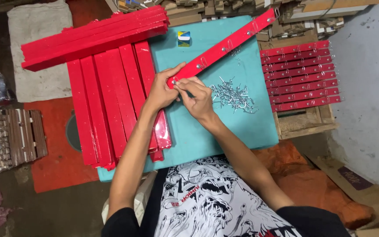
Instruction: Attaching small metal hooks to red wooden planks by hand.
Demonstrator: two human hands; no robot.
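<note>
Head view: teal table (242,127) bearing stacked red slats (106,101) at left; one red strip (224,46) lying diagonally, its near end being pinched by left hand (162,91); right hand (198,98) pressing a fitting there; metal hooks (233,95) lying just right.

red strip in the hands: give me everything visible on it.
The red strip is long, flat, painted, wood-like, lying diagonally over the teal table, far end up right. Small metal hooks sit along its face. The left hand grips its near end; the right hand pinches at the same end. Loose hooks lie beside it.
</note>
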